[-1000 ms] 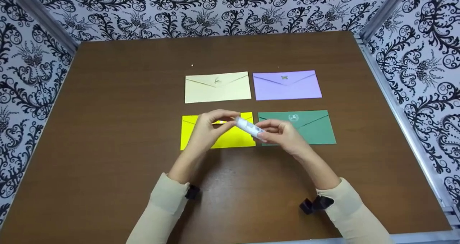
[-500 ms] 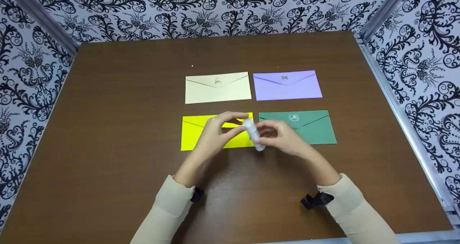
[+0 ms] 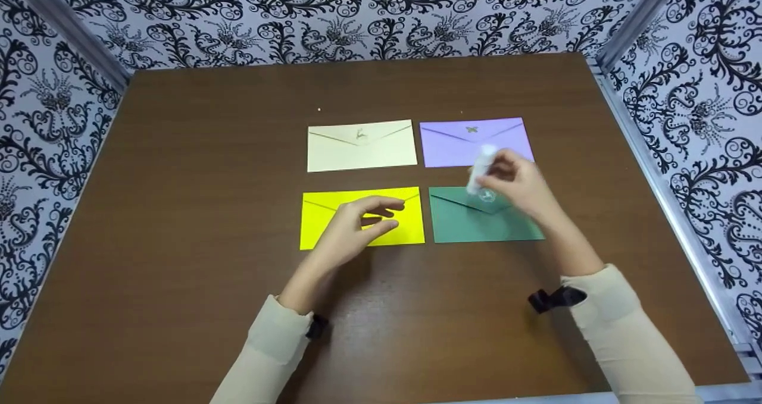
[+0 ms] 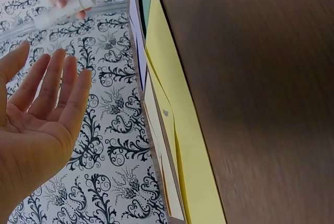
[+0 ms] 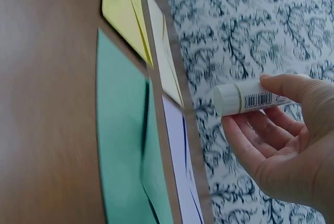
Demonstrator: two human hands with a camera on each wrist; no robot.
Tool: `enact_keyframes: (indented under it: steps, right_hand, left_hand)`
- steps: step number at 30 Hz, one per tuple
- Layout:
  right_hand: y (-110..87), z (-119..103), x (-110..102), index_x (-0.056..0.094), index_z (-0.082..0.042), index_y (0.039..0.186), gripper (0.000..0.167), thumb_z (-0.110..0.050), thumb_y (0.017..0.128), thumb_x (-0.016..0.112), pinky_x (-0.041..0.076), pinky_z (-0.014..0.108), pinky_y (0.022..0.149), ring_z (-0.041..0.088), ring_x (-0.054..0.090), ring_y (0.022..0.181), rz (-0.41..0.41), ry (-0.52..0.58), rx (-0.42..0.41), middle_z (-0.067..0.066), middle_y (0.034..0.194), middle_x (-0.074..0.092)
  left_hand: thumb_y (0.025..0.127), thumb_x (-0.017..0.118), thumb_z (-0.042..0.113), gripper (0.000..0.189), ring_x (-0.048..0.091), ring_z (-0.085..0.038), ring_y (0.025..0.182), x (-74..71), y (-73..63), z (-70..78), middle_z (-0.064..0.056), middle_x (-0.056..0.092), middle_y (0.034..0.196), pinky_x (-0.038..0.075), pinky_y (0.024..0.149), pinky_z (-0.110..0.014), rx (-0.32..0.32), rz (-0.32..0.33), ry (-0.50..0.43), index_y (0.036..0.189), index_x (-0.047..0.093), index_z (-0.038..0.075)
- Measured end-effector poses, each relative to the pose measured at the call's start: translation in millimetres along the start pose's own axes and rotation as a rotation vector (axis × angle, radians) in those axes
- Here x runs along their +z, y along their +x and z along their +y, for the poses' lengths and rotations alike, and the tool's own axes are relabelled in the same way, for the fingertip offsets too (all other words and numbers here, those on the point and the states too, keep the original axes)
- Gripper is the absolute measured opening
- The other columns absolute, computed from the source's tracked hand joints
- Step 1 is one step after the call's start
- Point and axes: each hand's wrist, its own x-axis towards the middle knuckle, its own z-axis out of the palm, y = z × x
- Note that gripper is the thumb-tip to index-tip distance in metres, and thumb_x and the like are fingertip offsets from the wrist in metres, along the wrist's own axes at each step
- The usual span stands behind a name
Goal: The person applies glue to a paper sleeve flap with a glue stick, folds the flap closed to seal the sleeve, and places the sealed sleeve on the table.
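Observation:
A white glue stick [image 5: 255, 96] with a barcode label is pinched between the thumb and fingers of my right hand [image 3: 517, 181]. In the head view it overlaps the top of the green envelope [image 3: 482, 222] and the lower edge of the purple envelope [image 3: 446, 145]. My left hand [image 3: 363, 222] is over the yellow envelope [image 3: 315, 225], its fingers relaxed and spread from the thumb, holding nothing. The left wrist view shows that palm [image 4: 42, 135] bare. Behind the yellow envelope lies a cream envelope [image 3: 362, 154] with a small emblem on its flap.
The four-sided layout rests on a brown wooden table [image 3: 178, 213]. Patterned black-and-white walls [image 3: 333, 23] enclose its back and sides, with metal rails [image 3: 655, 154] along the right. Black straps [image 3: 556, 298] sit on both wrists.
My right hand has moved right and away from me, carrying the glue stick toward the green and purple envelopes. My left hand has let go of the stick and drawn slightly back left.

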Motion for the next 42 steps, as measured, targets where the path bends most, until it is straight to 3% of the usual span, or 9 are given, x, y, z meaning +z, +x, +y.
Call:
enact_keyframes:
  steps: [6,11,17,21,25,28,36,39,42]
  right_hand:
    - [14.2,10,-31,0.056,0.007,0.112,0.029,0.000,0.088,0.071,0.052,0.009,0.074,-0.007,0.063,0.082,0.128,-0.040,-0.005,-0.029,0.083,0.063]
    - [23.5,26,-54,0.054,0.006,0.113,0.032,-0.004,0.088,0.071,0.049,0.005,0.074,-0.011,0.059,0.079,0.221,-0.123,0.043,-0.030,0.082,0.060]
    - [25.6,42,-75,0.051,0.010,0.125,0.046,-0.016,0.091,0.069,0.043,0.003,0.076,-0.013,0.051,0.083,0.259,-0.305,0.137,0.019,0.118,0.068]
    - [23.9,50,-83,0.049,0.009,0.129,0.050,-0.020,0.093,0.068,0.041,0.007,0.079,-0.003,0.053,0.091,0.261,-0.358,0.187,0.029,0.130,0.062]
    - [22.1,58,-88,0.049,0.008,0.131,0.051,-0.021,0.093,0.066,0.041,0.010,0.081,0.021,0.062,0.108,0.268,-0.398,0.230,0.028,0.132,0.061]
    - [20.8,64,-90,0.047,0.008,0.132,0.052,-0.022,0.094,0.065,0.043,0.016,0.084,0.034,0.060,0.119,0.267,-0.406,0.257,0.029,0.135,0.059]
    - [18.1,72,-92,0.043,0.011,0.134,0.052,-0.019,0.096,0.062,0.046,0.047,0.104,0.041,0.055,0.127,0.241,-0.401,0.294,0.032,0.138,0.055]
    - [16.4,74,-93,0.043,0.011,0.136,0.053,-0.019,0.097,0.062,0.045,0.050,0.108,0.042,0.054,0.129,0.232,-0.391,0.297,0.032,0.139,0.054]
    - [15.2,73,-93,0.042,0.009,0.137,0.057,-0.024,0.096,0.064,0.048,0.042,0.104,0.037,0.055,0.125,0.248,-0.399,0.297,0.030,0.138,0.055]
  left_hand:
    - [0.093,0.070,0.014,0.034,0.065,-0.025,0.121,-4.1,-4.6,-7.3,-0.006,0.069,0.128,0.051,0.107,-0.045,-0.009,0.012,0.024,0.127,0.067,0.010]
    - [0.093,0.070,0.015,0.033,0.066,-0.026,0.120,-6.9,-8.2,-11.0,-0.006,0.069,0.128,0.052,0.106,-0.043,-0.018,0.017,0.030,0.126,0.068,0.011]
    - [0.094,0.070,0.014,0.033,0.066,-0.031,0.118,-7.9,-8.9,-15.0,-0.008,0.069,0.127,0.052,0.106,-0.043,-0.019,0.004,0.017,0.126,0.068,0.009]
    - [0.094,0.069,0.014,0.032,0.066,-0.031,0.118,-7.9,-8.7,-14.6,-0.008,0.069,0.128,0.052,0.106,-0.042,-0.027,0.002,0.015,0.126,0.068,0.010]
    - [0.094,0.069,0.014,0.032,0.066,-0.030,0.119,-7.7,-9.1,-14.0,-0.008,0.069,0.128,0.052,0.105,-0.040,-0.037,0.001,0.018,0.126,0.068,0.010]
    - [0.094,0.069,0.014,0.032,0.066,-0.030,0.118,-7.5,-9.5,-13.5,-0.008,0.069,0.128,0.052,0.105,-0.041,-0.042,0.001,0.022,0.126,0.068,0.009]
    - [0.095,0.068,0.013,0.031,0.065,-0.026,0.119,-9.5,-6.5,-11.5,-0.007,0.069,0.127,0.051,0.108,-0.039,-0.050,0.012,0.048,0.126,0.068,0.010]
    - [0.095,0.068,0.014,0.032,0.064,-0.025,0.121,-10.6,-2.8,-10.9,-0.006,0.069,0.128,0.049,0.110,-0.039,-0.046,0.024,0.057,0.127,0.067,0.009]
    - [0.095,0.068,0.016,0.035,0.062,-0.024,0.125,-12.5,0.7,-9.4,-0.006,0.068,0.130,0.046,0.113,-0.039,-0.041,0.049,0.076,0.129,0.066,0.010]
